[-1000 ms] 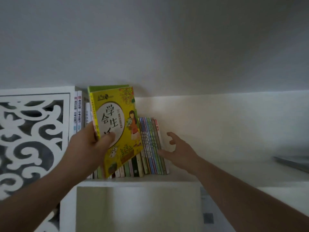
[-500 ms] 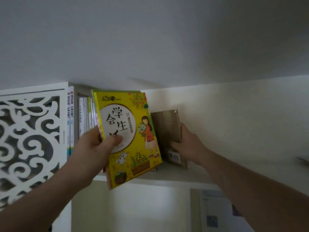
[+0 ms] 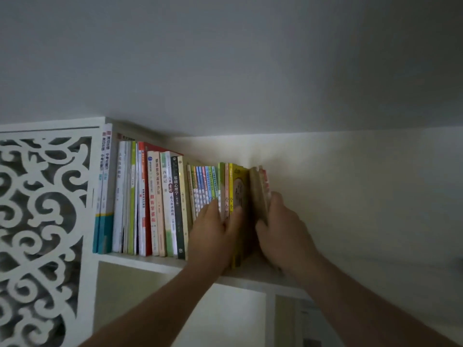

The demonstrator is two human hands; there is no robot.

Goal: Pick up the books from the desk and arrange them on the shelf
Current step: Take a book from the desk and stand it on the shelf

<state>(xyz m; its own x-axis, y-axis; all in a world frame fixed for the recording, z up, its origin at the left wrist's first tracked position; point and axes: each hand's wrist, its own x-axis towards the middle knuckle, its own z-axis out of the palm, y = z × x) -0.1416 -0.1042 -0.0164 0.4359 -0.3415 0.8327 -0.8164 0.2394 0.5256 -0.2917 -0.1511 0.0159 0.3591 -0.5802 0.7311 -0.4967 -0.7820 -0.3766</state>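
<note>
Shelving at centre frame: left hand [image 3: 215,236] pinches the upright yellow paperback book [image 3: 239,194] on the white shelf board [image 3: 140,260]; right hand [image 3: 278,229], just right, grips tilted tan-covered books [image 3: 259,191], long axes vertical, gap between.

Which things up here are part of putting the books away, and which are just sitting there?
Part of the job:
- yellow book, standing in the row, left hand on it
- brown book at the row's right end, gripped by the right hand
- shelf

Just there:
- books already shelved
- white carved panel
- wall
</note>
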